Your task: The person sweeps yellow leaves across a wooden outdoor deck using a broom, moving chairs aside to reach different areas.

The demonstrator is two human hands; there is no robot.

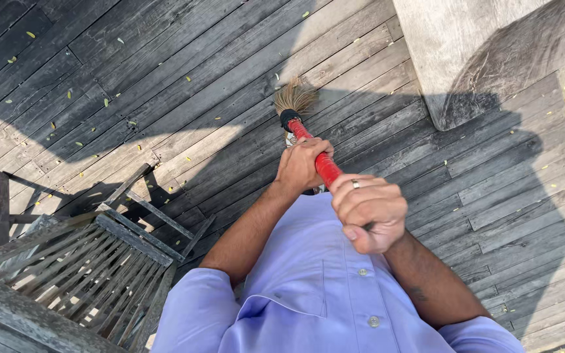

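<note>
Weathered deck (184,85); broom (308,140) upright, bristles down, in both hands (335,186).

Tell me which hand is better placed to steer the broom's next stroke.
Probably the left hand: it grips the red broom handle lower, nearer the bristles. The right hand holds the top end.

Weathered grey plank deck (184,78) in sunlight, crossed by shadow, strewn with small yellow leaves (31,34); slatted wooden chair (80,268) lower left; pale stone block (479,52) upper right.

I note a red handle (318,160) with black collar, tan bristles (294,97), lilac shirt (315,287), grey deck (184,72) flecked with yellow-green leaves.
</note>
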